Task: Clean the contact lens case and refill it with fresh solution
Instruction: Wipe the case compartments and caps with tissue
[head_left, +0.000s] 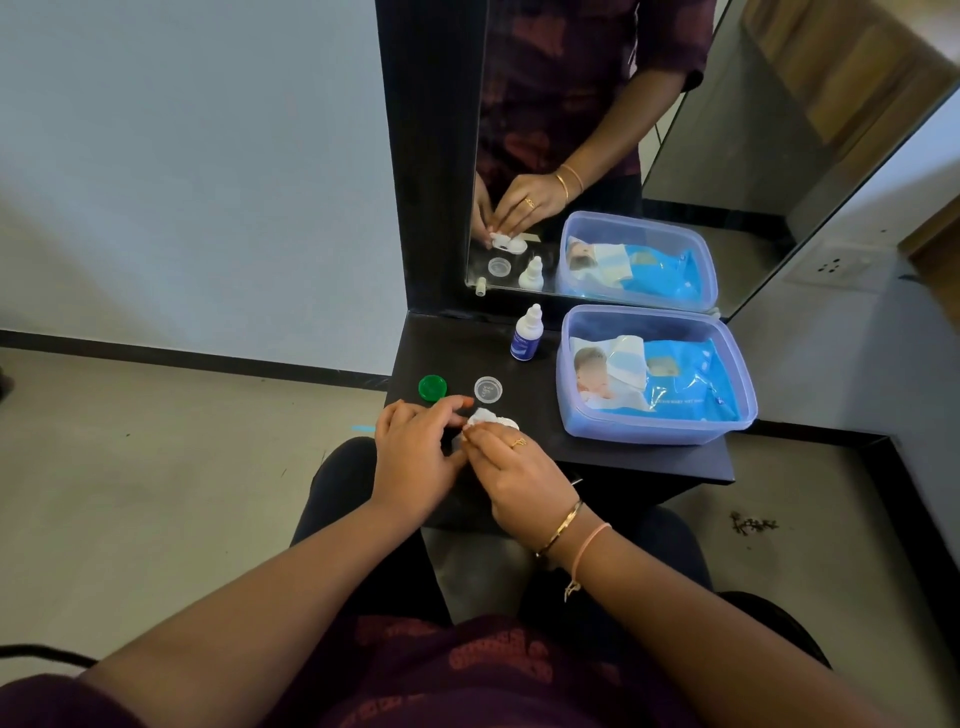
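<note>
Both my hands meet over the front of the small black table (613, 457). My left hand (415, 457) holds the white contact lens case (506, 422), which is mostly hidden behind my fingers. My right hand (519, 478) pinches a white wipe (483, 417) and presses it onto the case. A green cap (432, 388) and a clear cap (488, 389) lie loose on the table just beyond my hands. The small white solution bottle (527, 335) with a blue label stands upright further back.
A translucent blue box (748, 410) holding a pack of wet wipes (675, 384) fills the table's right side. A mirror (597, 130) stands behind the table and reflects my hands. A wall socket (828, 266) sits at the right. The floor lies on both sides.
</note>
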